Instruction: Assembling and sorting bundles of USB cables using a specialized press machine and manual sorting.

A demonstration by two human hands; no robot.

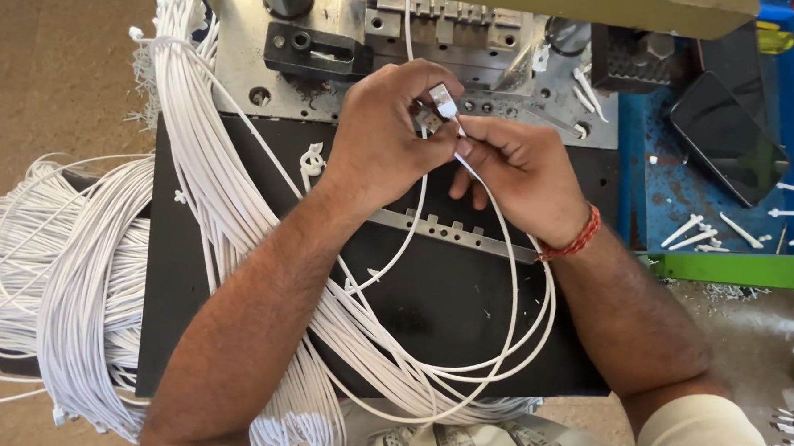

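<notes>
Both hands meet just in front of the metal jig (460, 33). The left hand (384, 139) pinches a small metal plug (442, 99) between thumb and fingers; the right hand (520, 173) closes on the white cable (513, 271) just behind that plug. The plug sits above the jig's slots, not yet seated in any of them. To the left of the jig a thick cable bundle (88, 290) hangs over the black plate (454, 310), so by the look of it most cables are yet to be handled. Right of the jig, white moulded scraps (696, 232) lie on the blue tray (653, 149), suggesting some pieces are done.
</notes>
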